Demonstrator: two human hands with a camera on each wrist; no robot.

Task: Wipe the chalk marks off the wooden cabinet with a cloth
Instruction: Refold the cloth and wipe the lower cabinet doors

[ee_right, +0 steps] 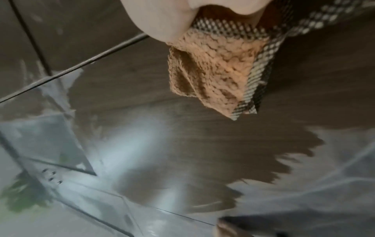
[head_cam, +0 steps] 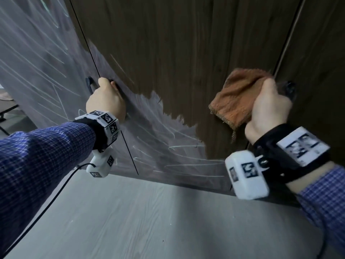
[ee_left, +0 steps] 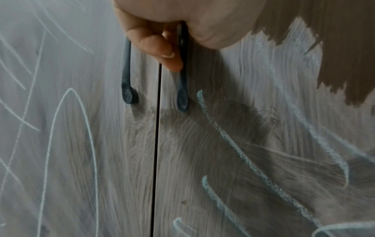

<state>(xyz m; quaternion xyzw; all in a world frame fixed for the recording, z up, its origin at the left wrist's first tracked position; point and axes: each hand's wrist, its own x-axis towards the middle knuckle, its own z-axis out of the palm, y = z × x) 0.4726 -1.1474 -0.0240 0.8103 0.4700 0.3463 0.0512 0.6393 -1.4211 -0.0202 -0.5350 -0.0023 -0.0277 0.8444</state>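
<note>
A dark wooden cabinet (head_cam: 177,43) fills the head view, its middle door wiped brown above. Pale chalk marks (head_cam: 168,143) cover that door's lower left and the whole left door (head_cam: 37,62). My right hand (head_cam: 268,111) grips an orange cloth (head_cam: 237,98) against the door's right side, beside a dark handle (head_cam: 289,90). The cloth (ee_right: 215,77) hangs bunched from my right hand (ee_right: 162,19) in the right wrist view. My left hand (head_cam: 106,100) curls round a dark door handle (ee_left: 181,89); its fingers (ee_left: 160,49) hook behind that bar next to the door gap.
A second dark handle (ee_left: 126,83) sits left of the door gap (ee_left: 156,160). Grey wood-grain floor (head_cam: 130,221) lies below the cabinet. A black cable (head_cam: 46,208) trails from my left wrist. Another cabinet door (head_cam: 317,53) stands at the right.
</note>
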